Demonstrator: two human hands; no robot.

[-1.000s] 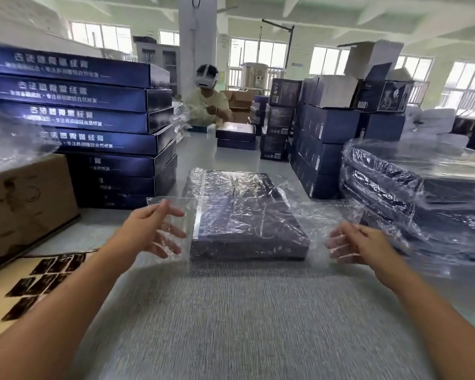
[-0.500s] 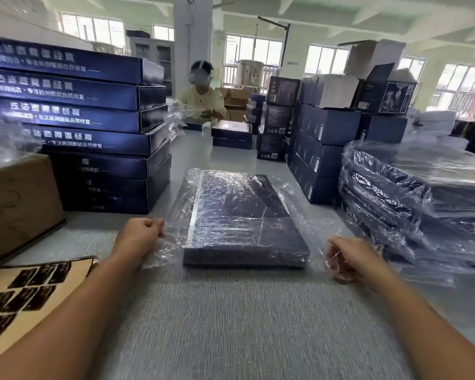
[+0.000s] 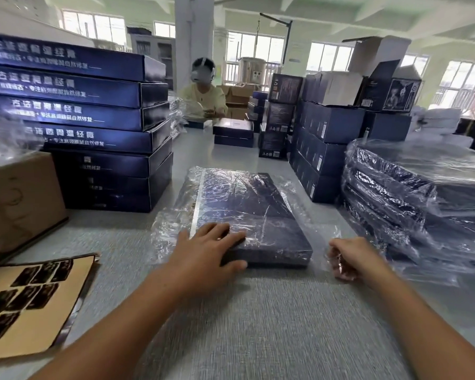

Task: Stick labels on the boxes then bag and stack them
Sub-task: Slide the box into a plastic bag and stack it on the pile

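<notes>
Both hands work the bagged box (image 3: 244, 215) lying mid-table: my left hand (image 3: 203, 250) lies flat, unclenched, on its near corner; my right hand (image 3: 351, 259) pinches the loose bag film (image 3: 324, 237) beside it. Pulling hard could tear it or skew the box toward the bagged stack (image 3: 422, 204).

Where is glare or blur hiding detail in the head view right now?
Head view: window light glares off the plastic bag over the centre box and off the wrapped stack at right, washing out print. The right hand is motion-blurred, the left hand less so. Wide-angle distortion bows the unbagged boxes at left.
</notes>
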